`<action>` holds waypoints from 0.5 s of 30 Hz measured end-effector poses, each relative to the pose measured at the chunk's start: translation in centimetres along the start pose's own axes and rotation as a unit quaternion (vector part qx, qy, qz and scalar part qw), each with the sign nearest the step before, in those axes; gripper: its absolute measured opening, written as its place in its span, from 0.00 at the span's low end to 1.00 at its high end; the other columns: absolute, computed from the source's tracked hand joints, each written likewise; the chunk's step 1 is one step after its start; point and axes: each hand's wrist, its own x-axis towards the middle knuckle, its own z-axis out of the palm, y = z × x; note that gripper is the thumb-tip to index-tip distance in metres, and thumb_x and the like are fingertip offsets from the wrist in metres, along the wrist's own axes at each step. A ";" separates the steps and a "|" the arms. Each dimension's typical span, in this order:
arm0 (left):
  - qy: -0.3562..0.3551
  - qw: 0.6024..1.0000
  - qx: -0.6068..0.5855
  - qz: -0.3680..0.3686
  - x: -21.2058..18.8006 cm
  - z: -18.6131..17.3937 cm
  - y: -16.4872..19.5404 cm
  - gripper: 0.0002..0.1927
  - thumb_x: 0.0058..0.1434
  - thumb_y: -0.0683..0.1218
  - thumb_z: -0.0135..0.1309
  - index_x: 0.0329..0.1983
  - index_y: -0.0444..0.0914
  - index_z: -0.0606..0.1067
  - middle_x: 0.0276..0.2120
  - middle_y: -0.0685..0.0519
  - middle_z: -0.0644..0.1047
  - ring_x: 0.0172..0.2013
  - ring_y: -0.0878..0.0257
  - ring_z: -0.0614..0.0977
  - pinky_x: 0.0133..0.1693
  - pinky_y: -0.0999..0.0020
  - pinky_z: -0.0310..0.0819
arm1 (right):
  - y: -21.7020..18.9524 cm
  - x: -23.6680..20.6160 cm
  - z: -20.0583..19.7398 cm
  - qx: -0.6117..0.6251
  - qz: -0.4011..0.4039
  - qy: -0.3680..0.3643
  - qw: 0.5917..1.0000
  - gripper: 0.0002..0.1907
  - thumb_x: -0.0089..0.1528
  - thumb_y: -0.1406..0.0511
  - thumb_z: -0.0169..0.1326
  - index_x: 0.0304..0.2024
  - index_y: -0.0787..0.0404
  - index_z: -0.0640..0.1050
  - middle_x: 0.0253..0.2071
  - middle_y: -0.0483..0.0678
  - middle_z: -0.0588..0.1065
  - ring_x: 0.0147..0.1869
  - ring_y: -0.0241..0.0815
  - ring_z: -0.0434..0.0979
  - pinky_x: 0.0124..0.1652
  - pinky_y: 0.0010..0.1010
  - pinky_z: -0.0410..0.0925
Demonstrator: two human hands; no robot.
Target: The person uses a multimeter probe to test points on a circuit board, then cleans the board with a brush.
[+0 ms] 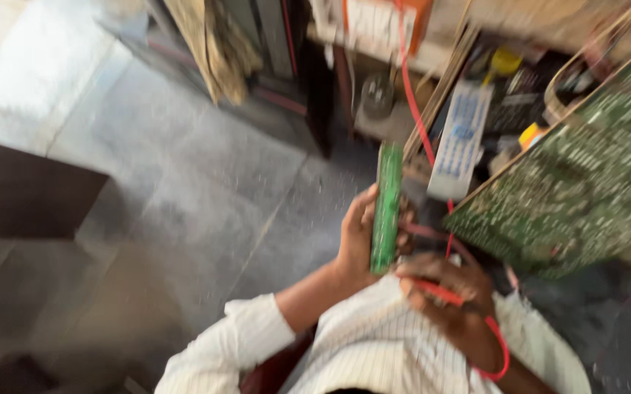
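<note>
Nearest me, my right hand (443, 288) is clenched around a red probe (436, 292), whose red lead (501, 350) loops round the wrist. The probe lies roughly level, its tip aimed left toward the foot of the narrow green circuit board (386, 208). Blur keeps me from telling whether tip and board touch; they are at least just beside each other.

My left hand (355, 237) grasps that board from its left side, fingers wrapped round the lower half. The board stands on edge, long axis running near to far, almost upright in the view, its upper end pointing away from me toward the cluttered table. So the board sits just left of and slightly beyond the right hand, and the left hand is the one on it.

Farther off, at the right, a large green circuit board (585, 175) leans tilted over the table edge. Beyond it lie a white printed strip (461, 138) and a red wire (414, 102) running up toward the far edge. Grey floor (206, 182) spreads to the left.
</note>
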 end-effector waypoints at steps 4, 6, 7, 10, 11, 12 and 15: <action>-0.006 1.000 -0.009 0.010 0.0 -0.8 -0.4 0.24 0.71 0.64 0.43 0.44 0.39 0.71 0.36 0.52 0.73 0.26 0.65 0.72 0.28 0.71 0.69 | 0.7 -1.2 0.7 0.143 -0.036 0.032 0.989 0.08 0.65 0.73 0.57 0.48 0.65 0.79 0.50 0.50 0.80 0.54 0.39 0.81 0.56 0.30 0.75; -0.020 1.000 -0.011 0.013 -0.1 -1.0 -0.4 0.23 0.72 0.63 0.43 0.45 0.38 0.71 0.36 0.53 0.73 0.26 0.65 0.72 0.29 0.71 0.69 | 0.9 -1.4 0.8 0.126 -0.003 0.039 0.991 0.08 0.64 0.74 0.58 0.47 0.66 0.79 0.49 0.51 0.80 0.51 0.37 0.80 0.52 0.28 0.74; -0.041 0.999 -0.019 0.015 -0.1 -1.0 -0.3 0.24 0.73 0.63 0.42 0.45 0.38 0.71 0.36 0.53 0.73 0.27 0.66 0.72 0.30 0.71 0.69 | 0.9 -1.4 0.9 0.115 0.012 0.044 0.992 0.08 0.64 0.74 0.58 0.47 0.67 0.79 0.48 0.52 0.80 0.50 0.37 0.79 0.50 0.27 0.73; -0.070 0.997 -0.018 0.026 0.0 -0.8 -0.2 0.24 0.75 0.63 0.42 0.46 0.37 0.72 0.37 0.53 0.73 0.28 0.66 0.72 0.30 0.72 0.68 | 0.7 -1.2 0.7 0.114 0.023 0.047 0.992 0.08 0.64 0.74 0.58 0.46 0.67 0.79 0.48 0.52 0.81 0.46 0.34 0.78 0.45 0.25 0.72; -0.074 0.997 -0.013 0.031 0.0 -0.7 -0.2 0.25 0.76 0.63 0.41 0.47 0.37 0.72 0.37 0.53 0.73 0.28 0.66 0.72 0.31 0.72 0.68 | 0.6 -1.1 0.7 0.111 0.019 0.045 0.993 0.08 0.64 0.74 0.58 0.46 0.67 0.79 0.48 0.52 0.81 0.47 0.35 0.79 0.46 0.26 0.73; -0.072 0.997 -0.009 0.034 0.0 -0.7 -0.1 0.25 0.76 0.63 0.42 0.46 0.37 0.73 0.37 0.53 0.73 0.28 0.66 0.72 0.31 0.72 0.68 | 0.5 -1.1 0.6 0.108 0.015 0.041 0.993 0.08 0.63 0.74 0.58 0.46 0.66 0.79 0.48 0.52 0.80 0.48 0.35 0.80 0.47 0.26 0.74; -0.068 0.997 0.001 0.041 0.0 -0.7 -0.1 0.25 0.75 0.63 0.42 0.46 0.37 0.73 0.36 0.53 0.73 0.28 0.66 0.73 0.31 0.72 0.68 | 0.3 -0.9 0.6 0.114 0.022 0.036 0.993 0.08 0.63 0.74 0.58 0.46 0.66 0.79 0.48 0.52 0.80 0.49 0.36 0.80 0.48 0.27 0.75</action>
